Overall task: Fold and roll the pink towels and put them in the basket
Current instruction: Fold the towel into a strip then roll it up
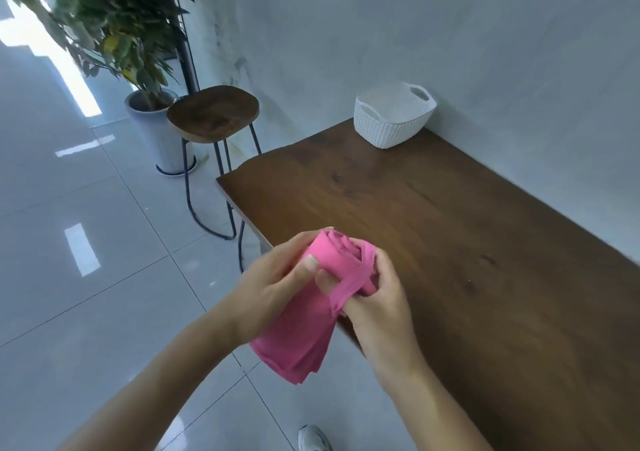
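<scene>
Low in the frame's centre, the left hand [277, 291] and right hand [377, 298] both grip the half-rolled towel [304, 329] in the air. Soft, light and floppy, it is best pinched at the rolled end. The basket [393, 121] sits upper right on the tabletop [450, 225].

1. I read this as a tidy indoor lounge or living space. Whether it is in a home or an office, I cannot tell.
2. Ahead and to the right of my right hand [377, 298], a dark wooden table [433, 225] runs along a bare pale wall [450, 28].
3. Ahead and left of my left hand [273, 288], a wooden stool [213, 114] stands on thin metal legs, with a tall potted plant [114, 24] behind it.
4. Left of and below both hands, glossy pale floor tiles [86, 242] reflect bright light.
</scene>
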Motion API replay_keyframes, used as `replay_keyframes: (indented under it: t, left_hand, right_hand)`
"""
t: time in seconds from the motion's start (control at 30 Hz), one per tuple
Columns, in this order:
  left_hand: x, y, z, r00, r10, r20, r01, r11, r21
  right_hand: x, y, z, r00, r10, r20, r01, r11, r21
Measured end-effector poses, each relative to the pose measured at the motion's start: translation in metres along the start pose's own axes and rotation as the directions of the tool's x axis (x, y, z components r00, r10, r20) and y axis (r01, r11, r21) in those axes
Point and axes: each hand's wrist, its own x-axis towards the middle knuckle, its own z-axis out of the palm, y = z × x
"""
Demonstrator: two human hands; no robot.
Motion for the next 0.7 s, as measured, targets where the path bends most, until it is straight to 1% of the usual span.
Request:
replay_keyframes:
  t: [0.1, 0.17, 0.23, 0.33, 0.37, 0.47, 0.53, 0.6, 0.7]
  left_hand:
    - [-0.019, -0.018, -0.025, 0.997, -0.031, 0.065, 0.031, 1.000, 0.002]
    - [-0.029, -0.030, -0.037, 0.996, -0.035, 0.086, 0.029, 0.997, 0.069]
    - [-0.033, -0.039, -0.046, 0.996, -0.028, 0.082, 0.017, 0.991, 0.132]
    - [-0.033, -0.048, -0.057, 0.995, -0.006, 0.098, -0.003, 0.996, 0.085]
    - [-0.032, -0.050, -0.062, 0.993, 0.002, 0.114, -0.013, 0.995, 0.099]
    - [-0.022, -0.049, -0.076, 0.983, 0.023, 0.181, -0.071, 0.962, 0.265]
    - [-0.011, -0.043, -0.082, 0.967, 0.019, 0.256, -0.121, 0.913, 0.389]
    - [0.001, -0.033, -0.082, 0.942, 0.038, 0.334, -0.211, 0.841, 0.498]
    - [0.022, -0.018, -0.080, 0.909, 0.093, 0.406, -0.336, 0.741, 0.581]
  right_hand:
    - [-0.002, -0.002, 0.020, 0.993, 0.022, -0.112, -0.019, 1.000, 0.023]
    - [-0.003, -0.002, 0.031, 0.986, 0.039, -0.161, -0.035, 0.999, 0.027]
    - [-0.004, 0.000, 0.043, 0.981, 0.063, -0.184, -0.058, 0.998, 0.029]
    - [-0.008, 0.002, 0.057, 0.974, 0.089, -0.209, -0.082, 0.996, 0.040]
    - [-0.008, 0.002, 0.059, 0.972, 0.101, -0.212, -0.092, 0.994, 0.053]
    - [-0.005, -0.002, 0.052, 0.973, 0.139, -0.184, -0.130, 0.990, 0.059]
    - [0.002, -0.006, 0.043, 0.972, 0.153, -0.177, -0.160, 0.987, -0.028]
    - [0.013, -0.009, 0.032, 0.974, 0.142, -0.176, -0.175, 0.966, -0.189]
    - [0.029, -0.022, 0.020, 0.990, 0.115, -0.083, -0.138, 0.915, -0.378]
